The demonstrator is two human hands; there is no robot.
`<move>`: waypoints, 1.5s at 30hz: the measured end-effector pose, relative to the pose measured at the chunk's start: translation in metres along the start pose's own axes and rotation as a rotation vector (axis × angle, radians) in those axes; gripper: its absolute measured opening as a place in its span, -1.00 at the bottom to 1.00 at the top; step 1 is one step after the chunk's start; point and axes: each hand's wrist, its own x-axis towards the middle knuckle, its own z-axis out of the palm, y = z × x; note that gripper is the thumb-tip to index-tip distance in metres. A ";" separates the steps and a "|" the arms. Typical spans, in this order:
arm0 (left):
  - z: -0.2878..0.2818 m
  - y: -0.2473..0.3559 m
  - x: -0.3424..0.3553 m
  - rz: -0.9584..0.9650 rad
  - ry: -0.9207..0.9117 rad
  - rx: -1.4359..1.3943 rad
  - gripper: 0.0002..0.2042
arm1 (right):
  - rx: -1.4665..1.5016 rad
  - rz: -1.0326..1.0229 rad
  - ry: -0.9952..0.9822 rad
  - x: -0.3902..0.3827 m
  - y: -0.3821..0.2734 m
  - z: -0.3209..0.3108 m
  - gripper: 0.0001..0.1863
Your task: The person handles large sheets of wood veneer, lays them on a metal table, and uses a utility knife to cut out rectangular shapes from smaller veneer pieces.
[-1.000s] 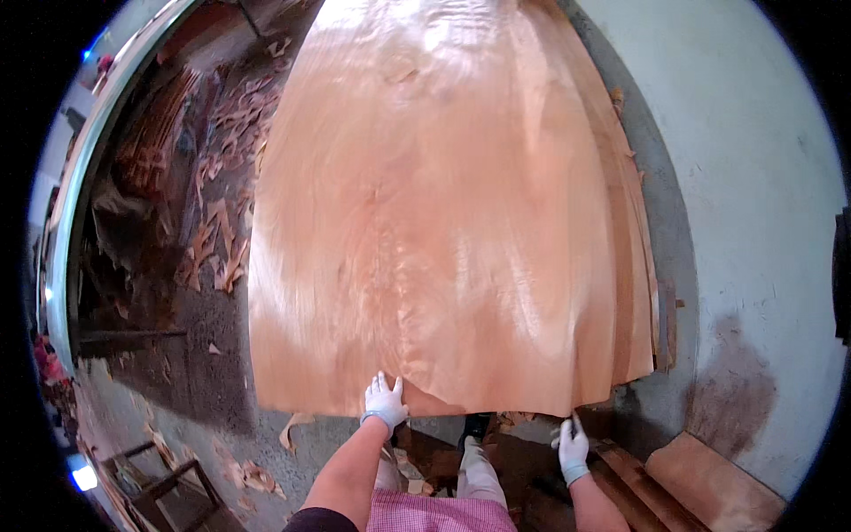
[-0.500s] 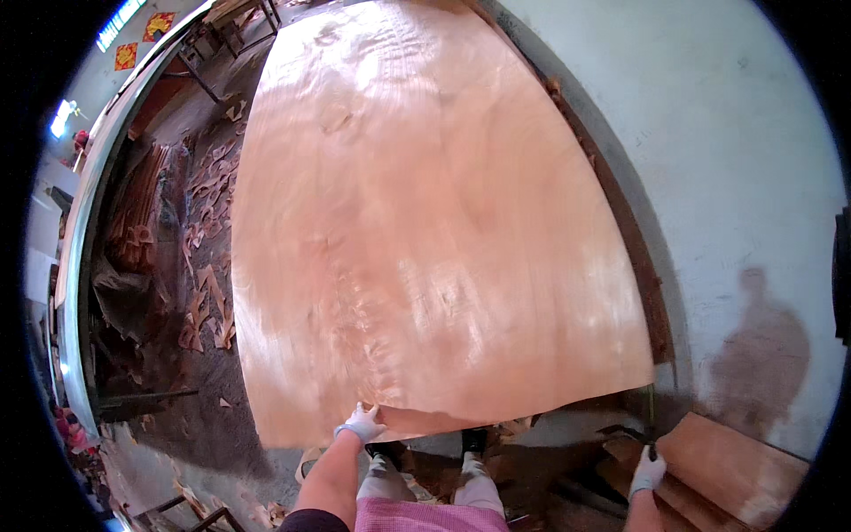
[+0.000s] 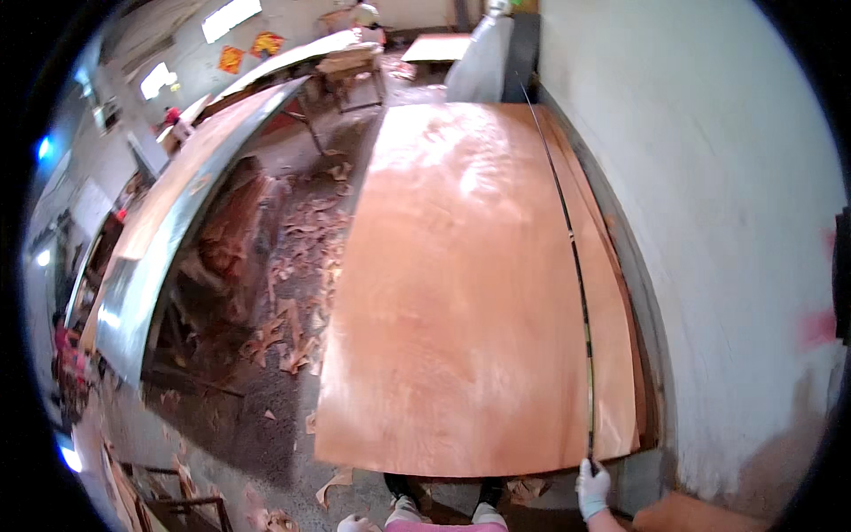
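A large, reddish-tan sheet of wood veneer (image 3: 452,293) lies spread out in front of me, its near edge just beyond my feet. My right hand (image 3: 594,489), in a white glove, is closed round the near end of a long thin rod (image 3: 578,275). This rod is dark, with a yellow-green stretch toward my hand, and reaches along the sheet's right side to its far end. At the lower edge of the picture my left hand (image 3: 357,524), also gloved, is cut off, and its fingers cannot be made out. It is apart from the sheet.
A pale wall (image 3: 691,222) runs close along the right. Veneer scraps (image 3: 297,341) litter the floor to the left, beside a long bench (image 3: 191,191) with a shiny edge. Brown sheets (image 3: 700,514) lie at lower right. Another person (image 3: 365,16) is at the far end.
My left hand has let go of the sheet's near edge and drawn back. My right hand has brought the rod from the right side over the sheet. The view has tilted up.
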 end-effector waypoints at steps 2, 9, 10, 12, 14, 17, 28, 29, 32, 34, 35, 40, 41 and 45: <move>-0.012 -0.043 -0.042 -0.038 -0.055 0.238 -0.71 | 0.297 0.224 -0.119 -0.029 -0.075 0.061 -0.68; -0.013 -0.153 -0.114 -0.291 0.172 -0.132 -0.70 | 0.346 0.285 -0.293 -0.114 -0.183 0.194 -0.60; -0.023 -0.172 -0.121 -0.295 0.186 -0.146 -0.70 | 0.314 0.273 -0.309 -0.129 -0.193 0.214 -0.59; -0.045 -0.211 -0.123 -0.171 0.309 -0.079 -0.74 | 0.246 0.265 -0.379 -0.156 -0.214 0.250 -0.58; -0.057 -0.252 -0.129 -0.073 0.429 -0.016 -0.77 | 0.180 0.312 -0.466 -0.176 -0.232 0.291 -0.55; -0.081 -0.306 -0.144 -0.021 0.578 0.083 -0.81 | 0.180 0.289 -0.425 -0.235 -0.281 0.357 -0.54; -0.226 -0.412 -0.164 -0.519 0.914 -1.176 -0.77 | 0.385 -0.019 -0.611 -0.433 -0.425 0.596 -0.60; -0.239 -0.413 -0.158 -0.508 0.908 -1.253 -0.75 | 0.382 -0.030 -0.658 -0.440 -0.439 0.614 -0.60; -0.270 -0.426 -0.143 -0.358 1.019 -1.016 -0.67 | 0.362 -0.043 -0.780 -0.462 -0.477 0.676 -0.57; -0.311 -0.440 -0.128 -0.206 1.106 -0.720 -0.61 | 0.271 -0.080 -0.816 -0.483 -0.511 0.722 -0.57; -0.332 -0.446 -0.122 -0.301 1.029 -0.829 -0.61 | 0.252 -0.118 -0.883 -0.499 -0.530 0.741 -0.59; -0.470 -0.455 -0.084 -0.436 1.018 -1.306 -0.58 | 0.254 0.050 -1.135 -0.586 -0.613 0.851 -0.67; -0.519 -0.436 -0.060 -0.342 1.004 -1.199 -0.59 | 0.299 0.025 -1.090 -0.579 -0.617 0.881 -0.66; -0.660 -0.372 -0.051 -0.207 1.003 -0.880 -0.48 | 0.099 -0.007 -1.272 -0.647 -0.616 0.942 -0.51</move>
